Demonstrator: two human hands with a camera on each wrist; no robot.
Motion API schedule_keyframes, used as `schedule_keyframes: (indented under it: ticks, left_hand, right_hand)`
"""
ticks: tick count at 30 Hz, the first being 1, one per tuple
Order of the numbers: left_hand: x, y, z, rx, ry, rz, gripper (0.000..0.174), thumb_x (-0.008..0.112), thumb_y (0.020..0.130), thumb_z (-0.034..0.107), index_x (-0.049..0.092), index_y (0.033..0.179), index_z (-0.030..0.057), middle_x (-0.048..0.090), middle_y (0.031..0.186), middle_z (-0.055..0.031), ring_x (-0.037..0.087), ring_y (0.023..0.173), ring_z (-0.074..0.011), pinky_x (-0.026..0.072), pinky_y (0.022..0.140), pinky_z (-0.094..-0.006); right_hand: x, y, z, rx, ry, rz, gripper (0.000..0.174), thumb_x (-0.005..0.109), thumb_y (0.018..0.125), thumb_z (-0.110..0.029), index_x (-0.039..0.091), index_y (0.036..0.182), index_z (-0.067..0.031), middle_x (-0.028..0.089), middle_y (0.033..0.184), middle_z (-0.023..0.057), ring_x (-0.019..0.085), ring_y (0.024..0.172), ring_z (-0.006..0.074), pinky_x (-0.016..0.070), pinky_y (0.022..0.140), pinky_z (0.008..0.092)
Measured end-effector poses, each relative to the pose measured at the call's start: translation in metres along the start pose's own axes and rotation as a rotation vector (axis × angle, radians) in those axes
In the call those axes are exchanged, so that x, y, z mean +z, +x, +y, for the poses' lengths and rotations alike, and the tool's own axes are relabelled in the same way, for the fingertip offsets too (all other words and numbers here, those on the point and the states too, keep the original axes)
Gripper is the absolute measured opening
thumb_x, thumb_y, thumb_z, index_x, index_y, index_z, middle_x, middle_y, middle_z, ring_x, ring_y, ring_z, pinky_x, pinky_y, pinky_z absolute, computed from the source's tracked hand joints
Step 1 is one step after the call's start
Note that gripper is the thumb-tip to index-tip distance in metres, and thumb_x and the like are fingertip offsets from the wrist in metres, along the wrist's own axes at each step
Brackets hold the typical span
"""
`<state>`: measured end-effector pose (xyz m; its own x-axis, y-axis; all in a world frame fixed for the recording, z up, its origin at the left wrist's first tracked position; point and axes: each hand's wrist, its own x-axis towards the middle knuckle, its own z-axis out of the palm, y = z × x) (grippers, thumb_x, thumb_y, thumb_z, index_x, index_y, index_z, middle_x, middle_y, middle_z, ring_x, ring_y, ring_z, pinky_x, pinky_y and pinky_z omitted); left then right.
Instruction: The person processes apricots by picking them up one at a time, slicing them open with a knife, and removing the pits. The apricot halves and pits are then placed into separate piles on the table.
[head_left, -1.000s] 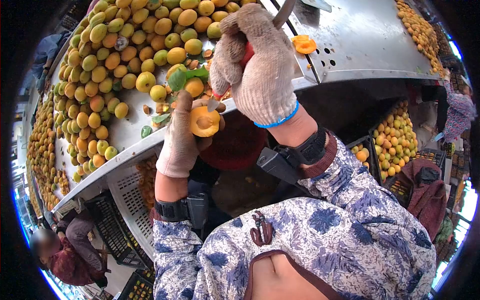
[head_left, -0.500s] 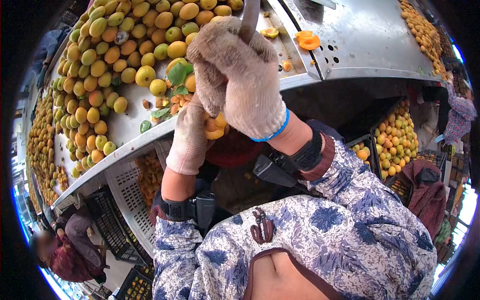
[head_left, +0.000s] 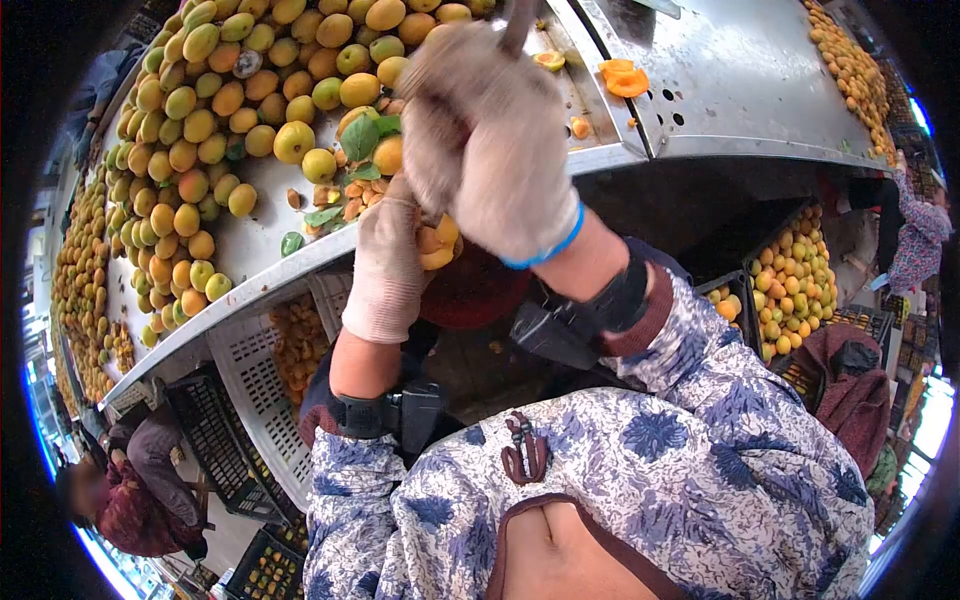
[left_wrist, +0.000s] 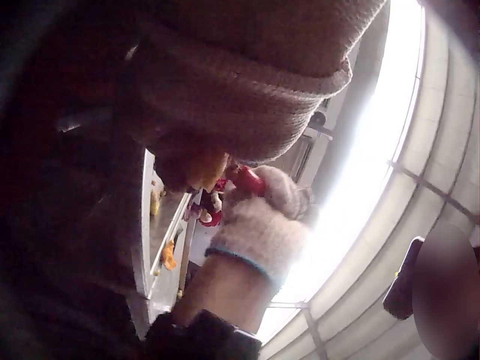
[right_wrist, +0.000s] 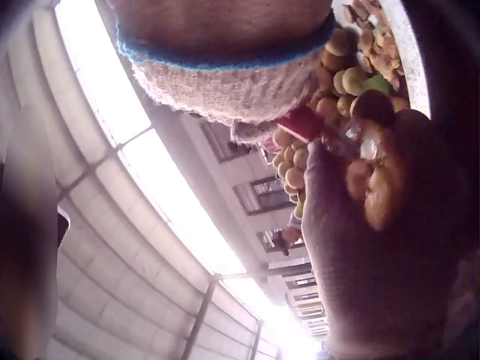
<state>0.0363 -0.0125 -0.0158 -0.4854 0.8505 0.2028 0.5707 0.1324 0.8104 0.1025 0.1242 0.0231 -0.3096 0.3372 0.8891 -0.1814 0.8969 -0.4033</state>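
Observation:
My gloved left hand (head_left: 388,255) holds a cut apricot (head_left: 437,245) just off the table's near edge. In the right wrist view the apricot's flesh (right_wrist: 381,176) lies open with its pit inside. Close over it, my gloved right hand (head_left: 500,150) grips a knife by its red handle (right_wrist: 301,122). The short blade (right_wrist: 343,142) reaches to the flesh. Out of the top of that fist sticks a dark curved piece (head_left: 517,28). In the left wrist view the red handle (left_wrist: 249,180) shows between the right hand's fingers.
Whole apricots (head_left: 200,130) are heaped on the metal table (head_left: 262,265), with green leaves (head_left: 358,137) and loose pits (head_left: 365,195) near its edge. Apricot halves (head_left: 625,78) lie on the right. Below stand a white crate (head_left: 255,385), a red container (head_left: 480,295) and filled black crates (head_left: 795,285).
The right hand has come down and left onto the apricot, bringing the knife to it. The apricot, whose cut face showed earlier, is now partly covered by the right hand.

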Motion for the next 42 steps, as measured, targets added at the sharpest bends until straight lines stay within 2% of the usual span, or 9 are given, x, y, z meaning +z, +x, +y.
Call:
schedule_keyframes:
  ticks: [2,4,6,8,14,18,24,32,42]
  left_hand:
    - [-0.002,0.005,0.011,-0.483,-0.661,0.006,0.037,0.053,0.094,0.035,0.060,0.103,-0.0010,0.063,0.086,-0.0138,0.063,0.077,-0.0235,0.0493,0.067,-0.0307]
    - [-0.005,0.005,0.001,-0.128,-0.220,0.017,0.034,0.059,0.090,0.026,0.055,0.113,0.0013,0.064,0.094,-0.0125,0.064,0.083,-0.0235,0.0507,0.073,-0.0319]
    - [-0.009,0.007,-0.005,0.226,0.229,0.031,0.042,0.065,0.086,0.018,0.051,0.123,0.0037,0.065,0.101,-0.0112,0.064,0.090,-0.0234,0.0521,0.079,-0.0331]
    - [-0.017,0.016,0.006,-0.858,-1.237,-0.083,0.035,0.061,0.091,0.033,0.053,0.113,0.0070,0.064,0.085,-0.0104,0.063,0.072,-0.0192,0.0517,0.059,-0.0286]
    - [-0.020,0.020,-0.013,-0.756,-1.316,-0.093,0.025,0.061,0.093,0.031,0.058,0.100,0.0068,0.061,0.084,-0.0081,0.056,0.061,-0.0141,0.0424,0.045,-0.0236]
    - [-0.031,0.026,-0.038,-0.508,-1.094,0.208,0.034,0.065,0.090,0.016,0.055,0.119,0.0026,0.063,0.096,-0.0059,0.060,0.078,-0.0135,0.0507,0.065,-0.0249]
    - [-0.060,0.040,-0.026,-0.418,-0.381,0.428,0.032,0.064,0.091,0.030,0.067,0.099,-0.0005,0.063,0.082,-0.0023,0.058,0.067,-0.0084,0.0462,0.055,-0.0210]
    - [-0.072,0.066,-0.041,-0.100,0.737,0.098,0.022,0.057,0.085,0.021,0.069,0.098,0.0074,0.065,0.095,-0.0158,0.063,0.090,-0.0342,0.0491,0.078,-0.0376]
    - [-0.084,0.058,-0.032,-0.070,0.666,-0.117,0.027,0.069,0.081,0.025,0.069,0.099,0.0049,0.069,0.088,-0.0139,0.067,0.080,-0.0246,0.0507,0.073,-0.0316]
  right_hand:
    - [0.001,0.005,-0.011,1.140,1.121,0.129,0.030,0.050,0.094,-0.039,0.054,0.078,-0.0136,0.035,0.053,-0.0039,0.033,0.040,0.0113,0.0288,0.038,0.0277]
    - [0.005,-0.001,-0.007,1.498,1.514,0.280,0.029,0.052,0.094,-0.039,0.054,0.079,-0.0144,0.032,0.053,-0.0049,0.034,0.041,0.0112,0.0291,0.038,0.0279]
    - [0.003,-0.003,-0.003,1.435,1.542,0.302,0.027,0.054,0.093,-0.037,0.053,0.078,-0.0148,0.033,0.054,-0.0052,0.034,0.042,0.0111,0.0287,0.039,0.0277]
    - [-0.004,0.001,0.004,1.289,1.511,0.308,0.025,0.058,0.091,-0.032,0.049,0.076,-0.0149,0.032,0.057,-0.0056,0.033,0.044,0.0113,0.0285,0.041,0.0281]
    - [-0.009,0.005,0.035,1.352,1.351,0.608,0.027,0.056,0.091,-0.032,0.045,0.073,-0.0142,0.032,0.052,-0.0040,0.031,0.040,0.0142,0.0297,0.040,0.0328]
    - [-0.015,0.006,0.031,1.288,1.232,0.574,0.021,0.058,0.091,-0.026,0.048,0.077,-0.0127,0.032,0.057,-0.0049,0.033,0.046,0.0120,0.0318,0.047,0.0298]
    - [-0.016,0.008,0.031,1.343,1.114,0.496,0.021,0.058,0.091,-0.027,0.050,0.080,-0.0109,0.035,0.056,-0.0042,0.033,0.043,0.0113,0.0329,0.046,0.0305]
    - [-0.021,0.007,0.034,1.389,1.114,0.484,0.020,0.061,0.092,-0.027,0.054,0.084,-0.0095,0.041,0.055,-0.0037,0.035,0.041,0.0110,0.0343,0.043,0.0300]
    - [-0.024,0.012,0.035,1.492,1.046,0.427,0.021,0.061,0.090,-0.024,0.054,0.082,-0.0059,0.042,0.052,-0.0017,0.037,0.037,0.0125,0.0368,0.036,0.0317]
